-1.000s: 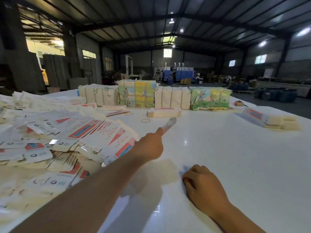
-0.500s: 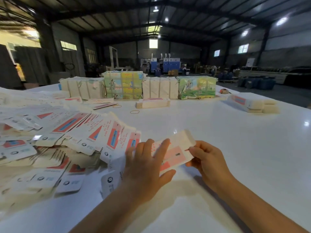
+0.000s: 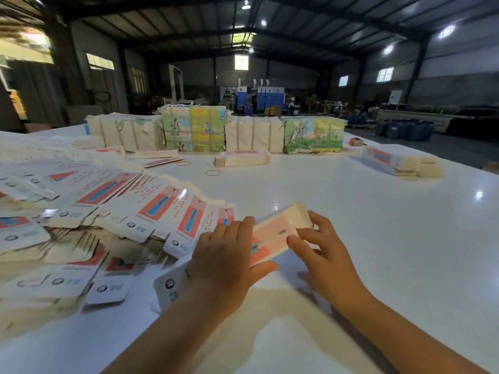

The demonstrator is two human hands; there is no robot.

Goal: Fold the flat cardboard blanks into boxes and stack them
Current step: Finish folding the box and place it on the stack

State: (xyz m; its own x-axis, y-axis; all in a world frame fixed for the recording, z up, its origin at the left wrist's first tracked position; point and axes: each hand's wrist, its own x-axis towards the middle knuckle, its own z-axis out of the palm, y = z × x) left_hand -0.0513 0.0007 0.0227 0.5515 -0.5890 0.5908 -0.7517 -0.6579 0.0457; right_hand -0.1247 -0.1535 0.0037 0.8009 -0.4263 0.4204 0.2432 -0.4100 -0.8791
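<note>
A flat white cardboard blank printed with a red-and-blue panel is held just above the glossy white table, beside the spread heap of matching blanks. It is gripped by the left hand, thumb beneath, and pinched at its far end by the right hand. Opposite edges are best squeezed inward so the sleeve is opened squarely before flaps are tucked.

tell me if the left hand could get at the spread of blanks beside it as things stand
Probably yes, but not freely: the left hand lies right beside the blanks with nothing between, yet it holds the box with the right hand and must let go first.
</note>
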